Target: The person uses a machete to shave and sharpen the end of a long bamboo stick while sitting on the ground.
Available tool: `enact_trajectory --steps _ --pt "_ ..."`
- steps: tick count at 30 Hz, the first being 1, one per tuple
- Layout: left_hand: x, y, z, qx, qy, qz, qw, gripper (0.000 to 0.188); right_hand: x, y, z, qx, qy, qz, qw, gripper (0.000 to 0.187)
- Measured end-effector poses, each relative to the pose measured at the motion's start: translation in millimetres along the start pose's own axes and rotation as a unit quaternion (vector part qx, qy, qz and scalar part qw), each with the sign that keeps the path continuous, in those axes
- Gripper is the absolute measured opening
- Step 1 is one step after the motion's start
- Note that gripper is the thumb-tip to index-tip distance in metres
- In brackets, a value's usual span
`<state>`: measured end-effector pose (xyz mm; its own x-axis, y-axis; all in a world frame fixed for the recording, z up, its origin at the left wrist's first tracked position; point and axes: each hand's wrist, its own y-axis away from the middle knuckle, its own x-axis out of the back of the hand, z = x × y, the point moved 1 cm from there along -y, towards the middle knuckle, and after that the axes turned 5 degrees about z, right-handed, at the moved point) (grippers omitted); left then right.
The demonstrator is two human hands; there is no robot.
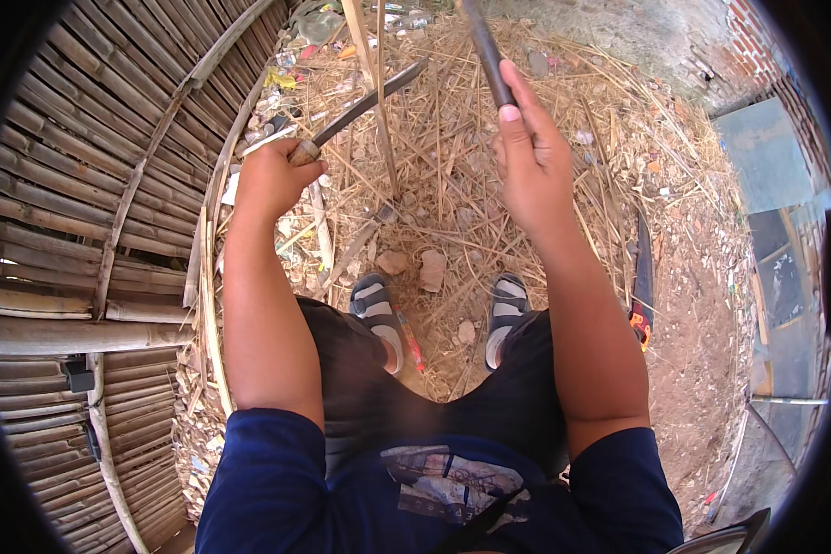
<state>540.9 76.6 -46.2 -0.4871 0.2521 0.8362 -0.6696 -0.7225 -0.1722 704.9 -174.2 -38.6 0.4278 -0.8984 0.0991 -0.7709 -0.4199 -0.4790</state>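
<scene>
My left hand (277,180) is closed round the wooden handle of a long knife (365,109). Its dark blade slants up to the right and crosses an upright split bamboo piece (388,138). A paler bamboo strip (357,42) stands beside that piece; whether the blade touches either I cannot tell. In my right hand (531,152) is a dark round rod (489,57), gripped near its lower end with the thumb along it. The rod is raised to the right of the knife, and its far end runs to the top edge of the view.
A bamboo-slat wall (148,138) runs along the left. Straw and bamboo splinters (452,175) litter the ground around my sandalled feet. A saw with an orange-and-black handle (639,323) lies to the right. Flat grey sheets (771,157) lean near the right wall.
</scene>
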Motion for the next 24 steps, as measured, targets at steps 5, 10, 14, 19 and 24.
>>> enact_trajectory --steps 5,10,14,19,24 --pt "-5 0 6 0.015 -0.004 -0.002 1.000 0.038 -12 9 50 -0.038 0.150 -0.078 0.985 0.041" --pt "-12 -8 -8 0.012 -0.014 -0.021 1.000 0.044 -22 5 41 -0.053 0.142 -0.079 0.985 0.042" --pt "-14 -6 -8 0.033 -0.110 -0.070 0.991 0.056 -13 0 5 -0.089 0.067 -0.056 0.992 0.042" --pt "-23 -9 -7 0.025 -0.090 -0.086 0.992 0.051 -1 -3 4 0.024 0.001 -0.018 1.000 0.043" --pt "-25 -8 -2 0.006 -0.104 -0.097 0.990 0.056 -16 12 47 -0.162 0.209 -0.162 0.951 0.043"
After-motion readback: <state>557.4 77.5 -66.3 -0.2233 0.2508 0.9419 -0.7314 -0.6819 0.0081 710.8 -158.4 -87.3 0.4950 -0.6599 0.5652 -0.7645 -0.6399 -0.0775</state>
